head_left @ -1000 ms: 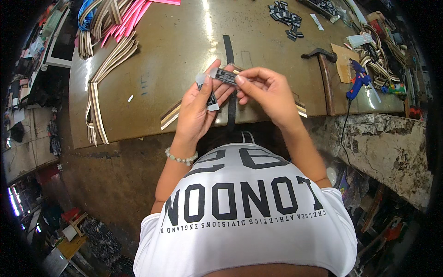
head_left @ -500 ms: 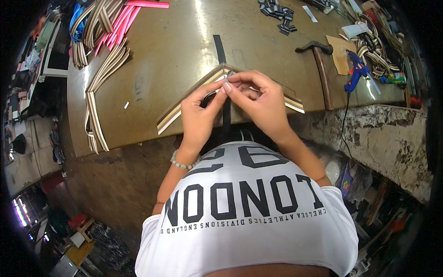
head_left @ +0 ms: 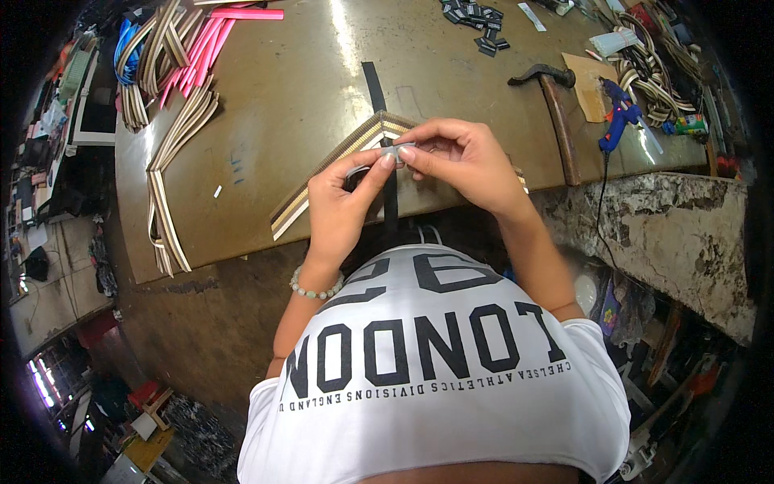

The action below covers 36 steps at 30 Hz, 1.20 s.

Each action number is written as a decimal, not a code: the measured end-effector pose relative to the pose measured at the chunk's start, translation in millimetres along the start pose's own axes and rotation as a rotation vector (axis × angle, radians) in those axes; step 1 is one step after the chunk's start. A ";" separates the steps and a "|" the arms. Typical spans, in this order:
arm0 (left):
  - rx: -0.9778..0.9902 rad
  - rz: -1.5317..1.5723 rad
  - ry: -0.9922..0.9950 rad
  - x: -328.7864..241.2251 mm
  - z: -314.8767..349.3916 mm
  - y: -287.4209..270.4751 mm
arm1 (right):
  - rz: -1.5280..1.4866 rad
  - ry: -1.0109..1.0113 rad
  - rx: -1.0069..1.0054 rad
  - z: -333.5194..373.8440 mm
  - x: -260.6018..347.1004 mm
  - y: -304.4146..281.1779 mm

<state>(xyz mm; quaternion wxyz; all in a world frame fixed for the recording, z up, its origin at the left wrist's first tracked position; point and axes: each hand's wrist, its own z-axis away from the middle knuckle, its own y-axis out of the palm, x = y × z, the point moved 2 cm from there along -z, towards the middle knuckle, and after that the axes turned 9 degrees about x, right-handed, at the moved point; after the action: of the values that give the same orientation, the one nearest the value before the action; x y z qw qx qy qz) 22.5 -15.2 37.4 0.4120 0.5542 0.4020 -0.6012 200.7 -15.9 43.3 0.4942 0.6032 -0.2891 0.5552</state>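
Observation:
Close together over the table's near edge, my left hand (head_left: 342, 194) and my right hand (head_left: 476, 165) pinch a small, thin grey-white piece (head_left: 397, 151) between thumbs and fingertips. Its exact kind is too small to tell. Part of a dark curled strip shows inside my left hand. Just beyond the fingers lies a brown, gold and white striped strap (head_left: 322, 183), bent to a peak, its right arm mostly hidden by my right hand. A narrow black strip (head_left: 373, 85) runs along the table past that peak and shows again below my hands.
Striped straps (head_left: 165, 161) and pink strips (head_left: 208, 56) lie at left. A hammer (head_left: 556, 121) rests at right, near a blue glue gun (head_left: 619, 121) with a hanging cord. Small black pieces (head_left: 476, 22) are piled at the back; more coiled straps (head_left: 649, 81) lie far right.
My right hand has turned flatter and shifted slightly right, and more of the grey-white piece shows between the fingertips. The whole view has shifted slightly.

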 end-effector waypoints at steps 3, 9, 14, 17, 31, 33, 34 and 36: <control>0.009 -0.030 -0.035 -0.6 0.3 -4.2 | -0.007 -0.029 0.010 -1.3 -3.1 -0.2; -0.014 -0.002 -0.068 6.5 -2.2 -9.8 | -0.068 0.090 -0.083 -2.9 -15.5 -1.1; 0.037 -0.126 -0.149 10.8 -4.6 -11.3 | -0.164 0.100 -0.115 -2.9 -24.3 -2.2; 0.016 -0.091 -0.105 12.4 -8.3 -10.4 | -0.171 0.109 -0.135 -3.3 -27.8 -2.3; -0.005 -0.582 -0.080 18.9 -50.9 -16.1 | 0.668 0.153 -0.273 -36.6 -20.7 -20.1; 0.008 -0.631 -0.094 19.4 -57.3 -16.6 | 0.711 0.149 -0.293 -40.1 -19.6 -20.0; 0.022 -0.648 -0.110 19.4 -59.4 -17.6 | 0.714 0.145 -0.297 -41.0 -19.4 -19.8; 0.028 -0.653 -0.116 19.4 -62.9 -18.9 | 0.721 0.158 -0.300 -41.8 -19.4 -20.0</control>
<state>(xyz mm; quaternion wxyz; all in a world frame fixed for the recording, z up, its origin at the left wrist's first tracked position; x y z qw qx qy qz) 25.0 49.3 14.7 0.2119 0.3666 0.5263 -0.7374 198.4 25.4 14.9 0.3708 0.3394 -0.5214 0.6895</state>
